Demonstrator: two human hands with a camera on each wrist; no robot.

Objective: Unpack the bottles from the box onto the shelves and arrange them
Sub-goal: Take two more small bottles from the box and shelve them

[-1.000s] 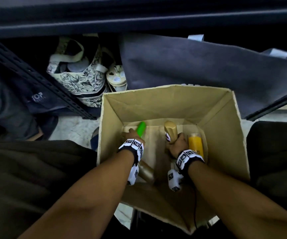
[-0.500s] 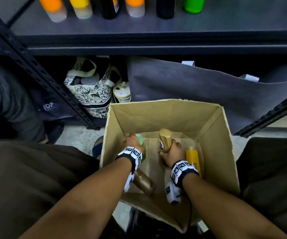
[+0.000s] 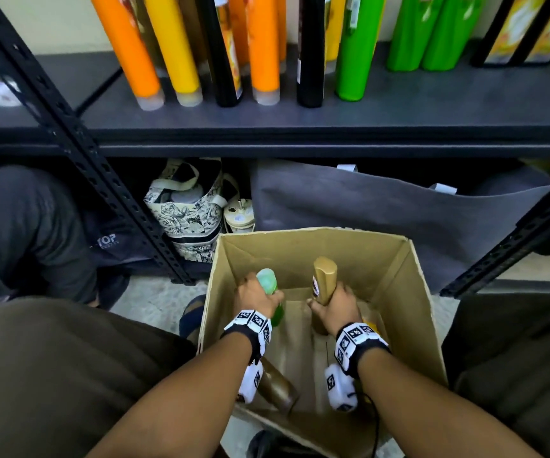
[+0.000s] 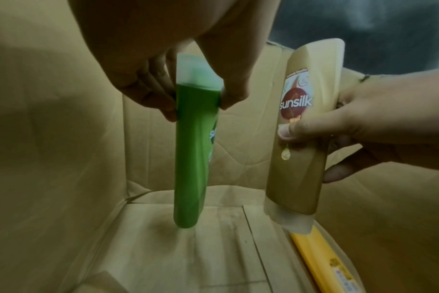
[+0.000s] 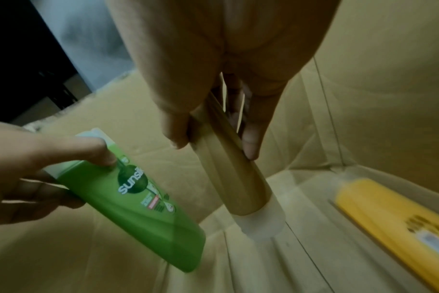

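Observation:
Both my hands are inside the open cardboard box (image 3: 416,292). My left hand (image 3: 257,297) grips a green Sunsilk bottle (image 4: 196,150) near its pale cap, and the bottle hangs clear of the box floor. In my right hand (image 3: 336,305) is a gold Sunsilk bottle (image 4: 303,138), held round its middle with the clear cap pointing down. A yellow bottle (image 5: 394,214) lies flat on the box floor at the right. Under my left wrist lies another gold bottle (image 3: 277,388). The shelf (image 3: 267,127) above carries upright orange, yellow, black and green bottles.
A slotted black shelf post (image 3: 78,143) slants down to the left of the box. Under the shelf sit a floral bag (image 3: 187,213), a white lidded container (image 3: 239,216) and a grey fabric bag (image 3: 382,213). My knees flank the box.
Both hands have lifted their bottles off the box floor. The head view has tilted up, bringing the stocked shelf into sight.

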